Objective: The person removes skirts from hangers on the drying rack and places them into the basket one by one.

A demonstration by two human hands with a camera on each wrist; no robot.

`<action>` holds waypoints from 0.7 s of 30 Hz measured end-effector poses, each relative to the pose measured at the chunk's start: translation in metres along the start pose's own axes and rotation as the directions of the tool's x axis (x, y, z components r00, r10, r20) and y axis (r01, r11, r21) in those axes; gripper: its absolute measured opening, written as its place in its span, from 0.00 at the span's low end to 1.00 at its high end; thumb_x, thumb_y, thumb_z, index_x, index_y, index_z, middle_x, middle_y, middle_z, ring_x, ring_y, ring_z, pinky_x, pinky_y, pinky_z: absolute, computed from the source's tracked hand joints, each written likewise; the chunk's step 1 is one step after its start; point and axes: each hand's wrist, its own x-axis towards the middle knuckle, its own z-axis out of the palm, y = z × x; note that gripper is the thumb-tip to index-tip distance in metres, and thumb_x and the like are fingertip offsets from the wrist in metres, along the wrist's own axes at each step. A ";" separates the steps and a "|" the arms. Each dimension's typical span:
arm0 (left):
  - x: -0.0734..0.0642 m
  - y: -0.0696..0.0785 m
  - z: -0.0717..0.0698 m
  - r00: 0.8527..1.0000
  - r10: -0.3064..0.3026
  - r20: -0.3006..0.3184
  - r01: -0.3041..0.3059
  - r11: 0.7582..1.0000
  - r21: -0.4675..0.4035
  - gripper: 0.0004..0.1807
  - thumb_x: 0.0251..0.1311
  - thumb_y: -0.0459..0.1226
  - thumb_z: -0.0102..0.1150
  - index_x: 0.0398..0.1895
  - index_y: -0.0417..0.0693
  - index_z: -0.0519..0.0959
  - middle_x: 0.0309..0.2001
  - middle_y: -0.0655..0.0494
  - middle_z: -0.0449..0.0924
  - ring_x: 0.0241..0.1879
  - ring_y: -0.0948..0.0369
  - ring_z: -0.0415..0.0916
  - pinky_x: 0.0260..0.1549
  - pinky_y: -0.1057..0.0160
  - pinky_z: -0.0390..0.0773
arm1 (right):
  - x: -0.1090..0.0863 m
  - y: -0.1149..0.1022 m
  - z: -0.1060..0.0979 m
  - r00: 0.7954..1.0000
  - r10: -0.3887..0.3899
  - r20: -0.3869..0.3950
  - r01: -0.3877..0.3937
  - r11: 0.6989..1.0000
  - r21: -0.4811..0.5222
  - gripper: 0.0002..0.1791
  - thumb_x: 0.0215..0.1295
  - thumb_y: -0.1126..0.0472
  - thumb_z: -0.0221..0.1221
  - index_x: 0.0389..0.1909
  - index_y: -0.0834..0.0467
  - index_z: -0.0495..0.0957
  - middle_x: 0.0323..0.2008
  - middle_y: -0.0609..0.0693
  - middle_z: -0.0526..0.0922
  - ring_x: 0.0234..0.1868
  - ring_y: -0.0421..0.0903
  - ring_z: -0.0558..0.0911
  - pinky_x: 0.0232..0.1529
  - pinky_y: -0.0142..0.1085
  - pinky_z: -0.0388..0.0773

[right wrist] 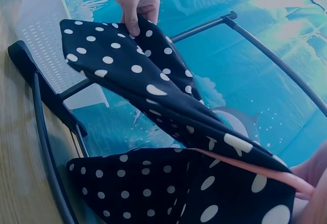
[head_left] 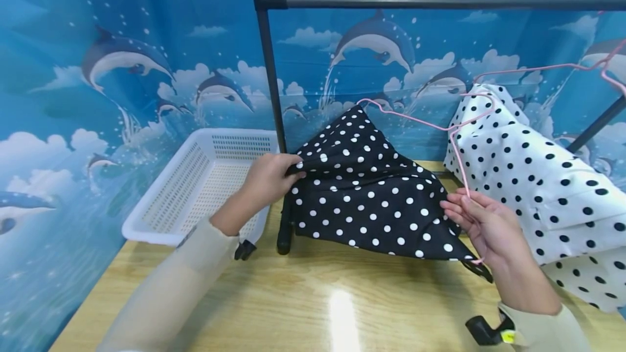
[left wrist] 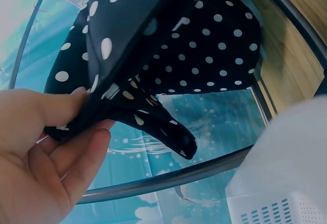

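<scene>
A black cloth garment with white polka dots [head_left: 367, 200] spreads between my two hands, partly on a pink clothes hanger [head_left: 415, 119]. My left hand [head_left: 270, 178] pinches the garment's left edge between thumb and fingers; the left wrist view shows the folded cloth [left wrist: 107, 81] in that grip. At the garment's right side, my right hand [head_left: 494, 227] holds the hanger's pink wire between thumb and fingers. In the right wrist view the hanger wire [right wrist: 255, 172] runs into the cloth. The garment hides part of the hanger, and its exact kind cannot be told.
A dark metal clothes rack [head_left: 440, 2] stands over the wooden table [head_left: 293, 297]. Behind my left hand sits a white plastic basket [head_left: 166, 194]. To the right, a white garment with black dots [head_left: 528, 178] hangs from another pink hanger [head_left: 543, 69]. A dolphin-print curtain [head_left: 146, 26] covers the back.
</scene>
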 end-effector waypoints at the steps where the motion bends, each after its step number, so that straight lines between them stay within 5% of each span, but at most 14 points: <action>1: -0.001 0.001 0.000 1.000 0.008 0.008 -0.008 1.000 0.009 0.04 0.62 0.39 0.65 0.32 0.49 0.83 0.29 0.57 0.83 0.24 0.63 0.74 0.27 0.63 0.74 | 0.000 0.000 0.000 1.000 0.002 0.002 -0.002 1.000 0.002 0.05 0.68 0.67 0.57 0.43 0.58 0.77 0.36 0.54 0.86 0.39 0.46 0.87 0.43 0.33 0.81; 8: -0.008 0.006 -0.002 0.998 0.040 0.051 -0.042 0.999 0.029 0.10 0.59 0.38 0.64 0.43 0.46 0.85 0.29 0.56 0.83 0.19 0.63 0.68 0.21 0.66 0.68 | 0.004 0.003 0.001 1.000 -0.002 0.027 0.001 0.999 0.044 0.05 0.70 0.69 0.54 0.41 0.59 0.78 0.36 0.55 0.86 0.38 0.46 0.87 0.42 0.33 0.82; 21: -0.010 0.013 0.007 0.996 0.071 0.054 -0.073 0.997 0.035 0.12 0.55 0.46 0.69 0.32 0.47 0.85 0.29 0.55 0.86 0.28 0.62 0.81 0.32 0.63 0.80 | 0.006 0.004 -0.001 1.000 0.015 0.000 -0.015 0.999 0.052 0.04 0.69 0.68 0.55 0.42 0.59 0.77 0.36 0.54 0.86 0.38 0.47 0.87 0.42 0.34 0.82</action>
